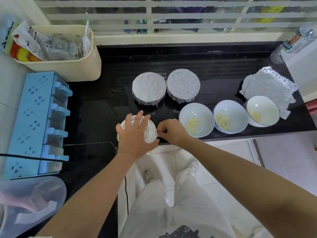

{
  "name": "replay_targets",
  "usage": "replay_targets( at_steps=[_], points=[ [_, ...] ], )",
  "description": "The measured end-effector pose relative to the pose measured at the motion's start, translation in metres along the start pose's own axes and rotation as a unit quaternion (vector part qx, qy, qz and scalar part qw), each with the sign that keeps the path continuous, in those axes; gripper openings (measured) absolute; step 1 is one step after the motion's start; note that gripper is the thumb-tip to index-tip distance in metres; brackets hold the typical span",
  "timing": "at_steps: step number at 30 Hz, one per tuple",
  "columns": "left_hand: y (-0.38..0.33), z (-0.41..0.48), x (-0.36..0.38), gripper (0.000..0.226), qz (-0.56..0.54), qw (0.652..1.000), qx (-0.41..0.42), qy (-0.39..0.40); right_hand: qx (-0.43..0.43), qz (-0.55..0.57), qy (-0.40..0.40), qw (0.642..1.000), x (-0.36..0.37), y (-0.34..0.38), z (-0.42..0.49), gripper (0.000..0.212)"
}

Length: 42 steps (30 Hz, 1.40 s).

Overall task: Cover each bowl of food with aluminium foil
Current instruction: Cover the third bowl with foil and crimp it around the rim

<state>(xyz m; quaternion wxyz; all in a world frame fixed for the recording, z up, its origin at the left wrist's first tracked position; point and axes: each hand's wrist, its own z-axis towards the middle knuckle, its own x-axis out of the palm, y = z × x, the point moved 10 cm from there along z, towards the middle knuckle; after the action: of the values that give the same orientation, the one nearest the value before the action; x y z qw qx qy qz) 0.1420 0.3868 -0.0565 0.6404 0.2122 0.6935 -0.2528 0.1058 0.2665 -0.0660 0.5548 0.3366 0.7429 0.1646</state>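
Observation:
At the front edge of the black counter (106,100) stands a bowl wrapped in foil (151,133). My left hand (135,134) lies flat on top of it, fingers spread. My right hand (171,130) pinches the foil at the bowl's right rim. Two foil-covered bowls (148,87) (183,85) sit side by side behind it. To the right, three white bowls (197,115) (231,112) (264,109) stand uncovered, each holding pale yellow food. Loose foil sheets (272,85) lie behind the rightmost bowl.
A cream bin (68,66) with packets stands at the back left. A blue seasoning rack (36,124) fills the left side, with a clear plastic container (30,200) below it. A water bottle (295,43) lies at the far right. The counter edge runs just under my hands.

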Motion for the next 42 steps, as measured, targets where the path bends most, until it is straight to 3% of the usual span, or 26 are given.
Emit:
replay_targets(
  at_steps=[5, 12, 18, 22, 27, 30, 34, 38, 42],
  points=[
    [0.000, -0.001, -0.001, 0.088, -0.008, 1.000, -0.002, -0.005, 0.013, -0.027, 0.029, 0.999, 0.000, 0.004, 0.008, 0.014],
    [0.000, -0.001, -0.002, 0.088, -0.010, 1.000, -0.006, -0.001, 0.081, 0.001, -0.032, 0.996, -0.008, -0.008, 0.001, 0.015],
    [0.000, -0.001, -0.003, 0.091, -0.008, 1.000, -0.006, -0.003, 0.099, 0.137, -0.039, 0.985, 0.006, -0.010, -0.010, 0.017],
    [0.001, 0.000, 0.000, 0.091, -0.005, 1.000, -0.011, 0.000, 0.126, 0.259, -0.018, 0.957, 0.019, -0.018, -0.021, 0.039],
    [0.001, 0.000, 0.001, 0.094, -0.016, 1.000, -0.014, -0.006, 0.174, 0.309, -0.068, 0.933, 0.032, -0.022, -0.029, 0.019],
    [0.004, 0.000, 0.001, 0.093, -0.020, 0.998, -0.050, -0.014, 0.190, 0.324, -0.076, 0.924, 0.029, -0.019, -0.023, 0.018],
    [0.007, -0.003, -0.004, 0.095, -0.052, 0.986, -0.152, -0.036, 0.178, 0.248, -0.072, 0.950, 0.009, -0.010, -0.006, 0.018],
    [0.007, -0.007, 0.004, 0.116, -0.125, 0.960, -0.250, 0.013, 0.165, 0.205, -0.063, 0.963, -0.004, -0.008, 0.015, 0.022],
    [0.003, -0.016, 0.007, 0.130, -0.141, 0.950, -0.275, 0.039, 0.151, 0.171, -0.026, 0.973, -0.006, -0.008, 0.027, 0.024]
  ],
)
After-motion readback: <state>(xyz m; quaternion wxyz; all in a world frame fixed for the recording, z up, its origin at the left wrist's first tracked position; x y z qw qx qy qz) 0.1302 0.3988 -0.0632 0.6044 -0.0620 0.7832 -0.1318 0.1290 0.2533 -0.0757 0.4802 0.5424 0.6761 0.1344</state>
